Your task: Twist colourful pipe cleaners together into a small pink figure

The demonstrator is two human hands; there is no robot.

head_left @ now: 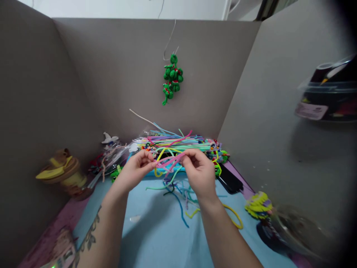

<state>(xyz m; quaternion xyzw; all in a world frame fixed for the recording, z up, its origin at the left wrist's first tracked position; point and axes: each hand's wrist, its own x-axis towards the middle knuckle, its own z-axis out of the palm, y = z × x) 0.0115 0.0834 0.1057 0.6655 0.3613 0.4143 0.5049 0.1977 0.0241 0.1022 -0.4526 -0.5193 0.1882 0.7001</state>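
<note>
Both my hands are raised over a light blue mat (156,230), pinching pink pipe cleaners (170,160) between them. My left hand (136,169) grips their left end with closed fingers. My right hand (198,169) holds the right end, fingers curled. Behind the hands lies a pile of many-coloured pipe cleaners (178,143). Loose blue, green and yellow pipe cleaner pieces (181,197) lie on the mat below my hands.
Grey cardboard walls (92,78) close in the desk on three sides. A green pipe-cleaner figure (172,78) hangs on the back wall. A yellow-brown toy (63,171) stands left, a black phone (230,180) and a yellow-purple craft piece (259,204) right.
</note>
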